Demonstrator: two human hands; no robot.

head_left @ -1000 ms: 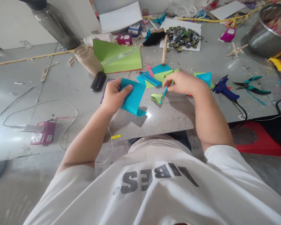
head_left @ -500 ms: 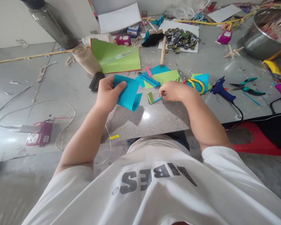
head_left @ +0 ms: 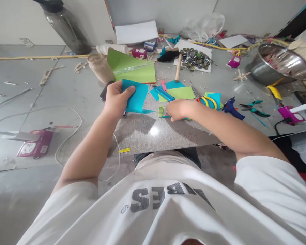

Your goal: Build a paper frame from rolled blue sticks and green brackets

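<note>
My left hand (head_left: 117, 100) pinches a sheet of blue paper (head_left: 136, 95) between thumb and fingers. The paper is raised off the table, with its lower right corner curling. Low over the table, my right hand (head_left: 178, 109) has its fingers bent together on a small folded green and blue paper piece (head_left: 161, 112); whether they grip it is hidden. Just beyond this hand lie a blue utility knife (head_left: 163, 93) and a green paper strip (head_left: 185, 93). Yellow-handled scissors (head_left: 209, 101) rest beside my right wrist, near blue paper scraps (head_left: 214, 99).
A blue glue gun (head_left: 232, 108) and teal-handled pliers (head_left: 254, 108) lie to the right, before a steel bowl (head_left: 268, 73). Green paper sheets (head_left: 140, 75), a brown-filled bottle (head_left: 100, 68), a hammer (head_left: 178, 68) and bottle caps (head_left: 195, 58) stand farther back. A white cable (head_left: 80, 126) loops at left.
My right hand has moved left over the small green and blue piece, covering more of it. The blue sheet in my left hand has turned and its curl has flattened. The view has shifted slightly.
</note>
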